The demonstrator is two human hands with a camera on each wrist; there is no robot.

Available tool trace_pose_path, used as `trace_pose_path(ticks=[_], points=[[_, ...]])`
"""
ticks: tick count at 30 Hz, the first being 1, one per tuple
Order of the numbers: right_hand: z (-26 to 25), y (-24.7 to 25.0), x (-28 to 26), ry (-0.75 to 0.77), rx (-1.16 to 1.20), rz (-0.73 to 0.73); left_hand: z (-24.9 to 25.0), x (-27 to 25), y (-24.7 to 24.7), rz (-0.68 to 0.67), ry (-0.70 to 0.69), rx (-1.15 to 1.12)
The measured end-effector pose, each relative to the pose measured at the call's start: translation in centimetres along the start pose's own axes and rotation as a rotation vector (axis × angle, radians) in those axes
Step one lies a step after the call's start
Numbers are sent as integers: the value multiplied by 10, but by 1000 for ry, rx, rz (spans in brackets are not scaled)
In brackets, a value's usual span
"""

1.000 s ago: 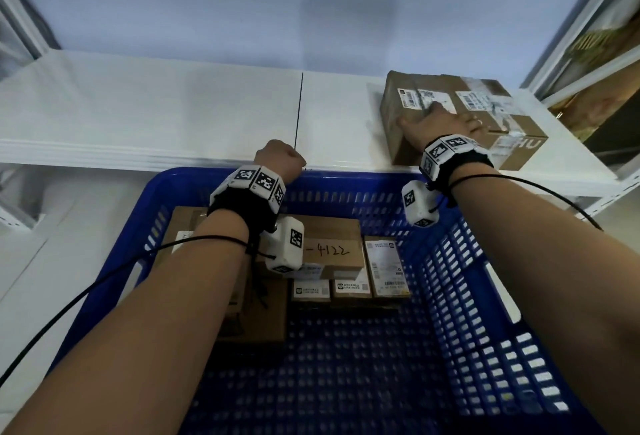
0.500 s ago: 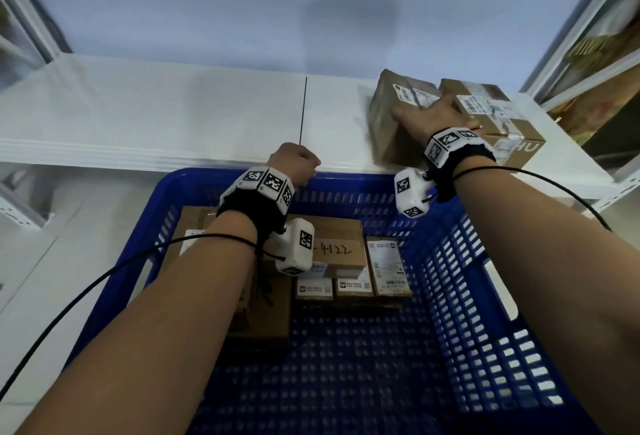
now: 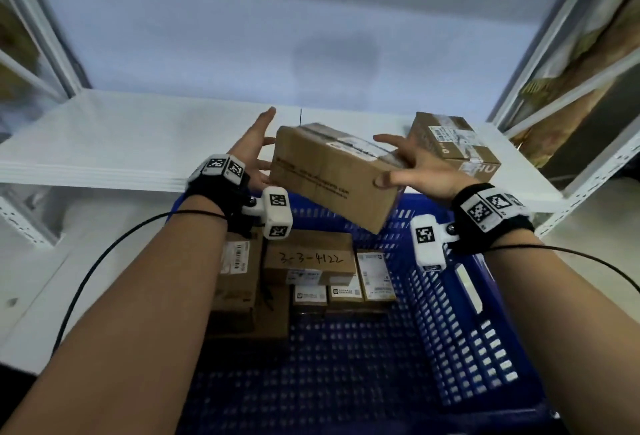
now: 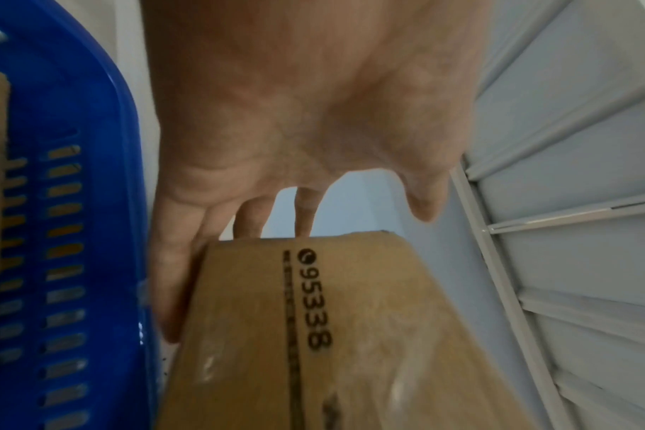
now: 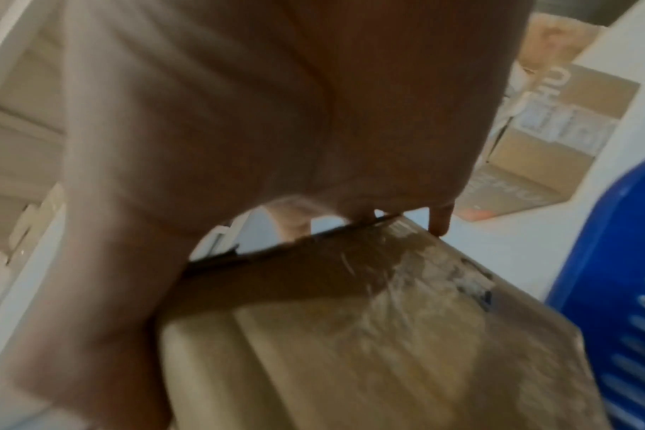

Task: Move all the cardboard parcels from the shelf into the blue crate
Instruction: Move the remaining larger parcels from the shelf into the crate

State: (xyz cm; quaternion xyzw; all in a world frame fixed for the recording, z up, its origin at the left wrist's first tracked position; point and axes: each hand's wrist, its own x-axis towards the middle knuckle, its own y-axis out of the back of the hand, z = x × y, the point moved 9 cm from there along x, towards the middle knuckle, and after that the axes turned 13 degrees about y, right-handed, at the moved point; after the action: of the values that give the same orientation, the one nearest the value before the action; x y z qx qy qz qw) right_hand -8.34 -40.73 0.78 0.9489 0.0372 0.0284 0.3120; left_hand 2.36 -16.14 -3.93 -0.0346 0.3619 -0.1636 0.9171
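A brown cardboard parcel (image 3: 332, 174) hangs tilted over the far rim of the blue crate (image 3: 450, 313), off the white shelf (image 3: 121, 143). My right hand (image 3: 412, 171) grips its right end, thumb on the front face and fingers over the top. My left hand (image 3: 258, 154) lies against its left end with straight fingers. The left wrist view shows the palm (image 4: 295, 116) beside the printed parcel (image 4: 313, 334). A second taped parcel (image 3: 453, 147) sits on the shelf at the right, also seen as a parcel (image 5: 542, 139) in the right wrist view.
Several parcels (image 3: 308, 258) lie in the far part of the crate, one marked with handwritten numbers. White shelf uprights (image 3: 554, 53) stand at both sides, and the grey back wall (image 3: 277, 36) closes the bay. Cables run from both wrist cameras.
My right hand has drawn the left parcel off the shelf toward the crate. My left hand has left the crate rim, opened and come up against the parcel's left end.
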Motion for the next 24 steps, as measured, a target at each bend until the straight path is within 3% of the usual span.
trace_pose_path(ticks=[3,6,9,12,16,20,24], points=[[-4,-10,-22,0,8,-159,-17,-9,-3,18,49,90],[13,-17,-33,-48,-29,-189,-51,-13,-16,-71,157,190],[44,-35,-49,-140,-29,-231,-77,-14,-23,-76,148,454],[85,-45,-69,-267,125,-109,-94,-19,-24,-21,99,537],[148,-63,-90,-466,265,-39,-119,-32,-28,-121,123,515],[135,-98,-131,-588,304,-210,-150,-23,-19,-110,130,598],[154,-114,-152,-651,306,-274,-186,-19,-23,-76,180,697]])
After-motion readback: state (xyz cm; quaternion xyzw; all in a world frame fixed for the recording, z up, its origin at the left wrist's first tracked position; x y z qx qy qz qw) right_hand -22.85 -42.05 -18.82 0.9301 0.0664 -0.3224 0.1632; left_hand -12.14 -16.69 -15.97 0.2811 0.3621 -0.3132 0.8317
